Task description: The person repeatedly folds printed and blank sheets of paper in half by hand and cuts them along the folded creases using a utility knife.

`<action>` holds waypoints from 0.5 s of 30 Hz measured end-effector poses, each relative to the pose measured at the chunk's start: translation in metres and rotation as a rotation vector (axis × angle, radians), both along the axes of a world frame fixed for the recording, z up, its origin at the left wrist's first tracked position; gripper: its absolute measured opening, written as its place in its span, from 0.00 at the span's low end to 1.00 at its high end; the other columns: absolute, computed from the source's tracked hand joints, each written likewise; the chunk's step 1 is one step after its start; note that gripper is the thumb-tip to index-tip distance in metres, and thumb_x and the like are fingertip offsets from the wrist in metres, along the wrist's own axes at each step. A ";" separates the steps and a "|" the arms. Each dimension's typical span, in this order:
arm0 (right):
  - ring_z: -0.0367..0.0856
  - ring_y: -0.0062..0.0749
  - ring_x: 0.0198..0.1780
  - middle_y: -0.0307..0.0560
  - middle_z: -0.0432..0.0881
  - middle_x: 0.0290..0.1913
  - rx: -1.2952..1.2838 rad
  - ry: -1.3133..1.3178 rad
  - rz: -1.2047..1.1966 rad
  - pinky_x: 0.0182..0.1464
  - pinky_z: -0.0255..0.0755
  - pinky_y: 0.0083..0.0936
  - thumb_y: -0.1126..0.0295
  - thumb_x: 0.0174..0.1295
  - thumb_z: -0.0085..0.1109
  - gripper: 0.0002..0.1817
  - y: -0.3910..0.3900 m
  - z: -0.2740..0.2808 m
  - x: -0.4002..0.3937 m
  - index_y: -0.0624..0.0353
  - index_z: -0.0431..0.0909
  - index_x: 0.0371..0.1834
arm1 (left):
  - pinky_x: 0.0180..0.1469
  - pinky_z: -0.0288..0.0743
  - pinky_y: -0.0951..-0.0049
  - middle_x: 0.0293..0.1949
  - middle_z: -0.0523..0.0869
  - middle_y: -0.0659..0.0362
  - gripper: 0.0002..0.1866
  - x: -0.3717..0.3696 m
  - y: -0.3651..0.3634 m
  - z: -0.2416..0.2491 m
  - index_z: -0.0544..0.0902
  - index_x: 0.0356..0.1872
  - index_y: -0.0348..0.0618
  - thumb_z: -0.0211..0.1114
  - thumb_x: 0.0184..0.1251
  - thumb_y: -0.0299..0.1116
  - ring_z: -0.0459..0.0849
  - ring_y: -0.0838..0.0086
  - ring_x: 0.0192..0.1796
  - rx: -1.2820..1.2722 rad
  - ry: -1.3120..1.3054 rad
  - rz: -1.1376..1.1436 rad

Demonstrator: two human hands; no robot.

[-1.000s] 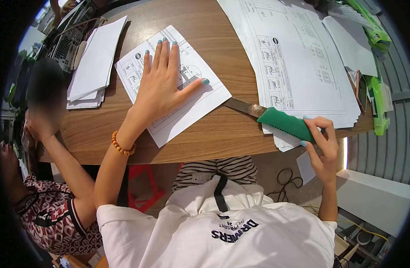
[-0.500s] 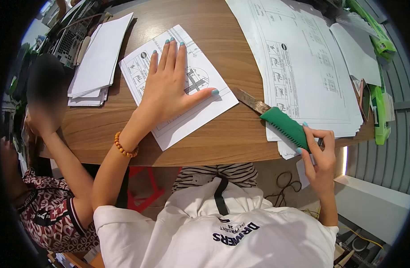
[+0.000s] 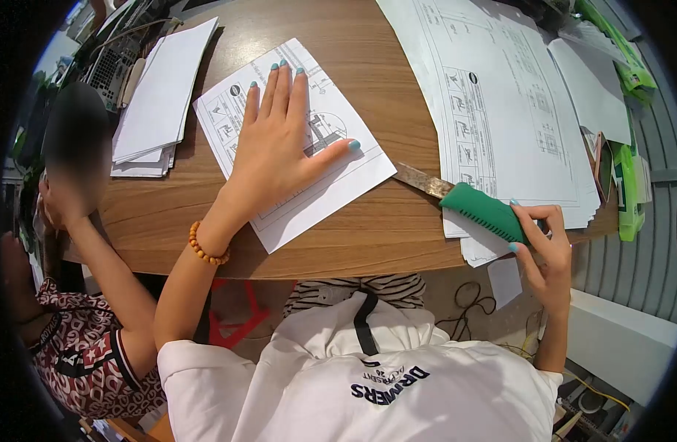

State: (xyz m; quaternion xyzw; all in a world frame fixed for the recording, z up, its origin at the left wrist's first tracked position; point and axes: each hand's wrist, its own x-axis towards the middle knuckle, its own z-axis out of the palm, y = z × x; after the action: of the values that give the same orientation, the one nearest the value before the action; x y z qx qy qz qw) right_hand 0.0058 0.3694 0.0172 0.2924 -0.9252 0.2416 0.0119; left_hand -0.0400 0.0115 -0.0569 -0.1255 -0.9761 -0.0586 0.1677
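Observation:
My left hand (image 3: 276, 147) lies flat with its fingers stretched out on a folded printed sheet (image 3: 331, 188), a line drawing showing beside the thumb. A beaded bracelet (image 3: 206, 243) circles the left wrist. In my right hand (image 3: 545, 254) is a knife (image 3: 486, 210), pinched at the end of its green handle between thumb and fingers. Its worn, brownish blade points left, and the tip is right at the sheet's right corner. The handle passes over the edge of a stack of large printed drawings (image 3: 508, 132).
A pile of white paper (image 3: 162, 96) sits at the left of the wooden table (image 3: 338, 243). Another person's forearm (image 3: 114, 265) reaches in at the left. Green-and-white packages (image 3: 629, 195) line the right edge. A red stool (image 3: 239, 317) and dark cable (image 3: 475, 306) are below.
My right hand and the knife have shifted right and slightly toward me, the blade tip drawing back along the sheet's corner. The left hand stays flat on the sheet.

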 end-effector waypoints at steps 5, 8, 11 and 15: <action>0.70 0.40 0.45 0.50 0.74 0.44 -0.056 -0.049 -0.027 0.46 0.66 0.31 0.80 0.49 0.62 0.26 -0.009 -0.003 0.002 0.64 0.77 0.56 | 0.72 0.41 0.48 0.65 0.60 0.30 0.51 0.000 -0.001 -0.001 0.60 0.63 0.20 0.50 0.60 0.68 0.55 0.44 0.72 -0.006 0.015 0.004; 0.70 0.42 0.45 0.51 0.73 0.44 -0.091 -0.020 0.007 0.47 0.66 0.33 0.79 0.51 0.61 0.24 -0.021 -0.009 -0.006 0.65 0.76 0.56 | 0.72 0.41 0.48 0.66 0.60 0.31 0.52 0.000 0.000 0.000 0.60 0.63 0.20 0.50 0.59 0.69 0.54 0.45 0.72 -0.008 -0.001 0.007; 0.69 0.43 0.45 0.52 0.73 0.44 -0.060 0.072 0.088 0.47 0.66 0.34 0.79 0.52 0.61 0.24 -0.024 -0.015 -0.016 0.66 0.76 0.55 | 0.72 0.41 0.48 0.66 0.59 0.31 0.54 0.001 0.000 0.000 0.60 0.63 0.20 0.50 0.58 0.70 0.53 0.45 0.72 -0.020 -0.015 0.004; 0.69 0.44 0.45 0.54 0.73 0.44 -0.025 0.088 0.103 0.48 0.65 0.34 0.79 0.52 0.60 0.23 -0.024 -0.015 -0.018 0.67 0.75 0.55 | 0.72 0.40 0.48 0.66 0.59 0.31 0.55 -0.001 -0.001 0.000 0.59 0.64 0.19 0.51 0.57 0.71 0.53 0.45 0.73 -0.015 -0.022 0.012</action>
State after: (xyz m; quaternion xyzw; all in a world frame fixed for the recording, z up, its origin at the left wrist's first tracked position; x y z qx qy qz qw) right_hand -0.0118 0.3455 0.0020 0.3499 -0.9043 0.2405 0.0436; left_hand -0.0406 0.0100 -0.0572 -0.1202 -0.9790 -0.0513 0.1564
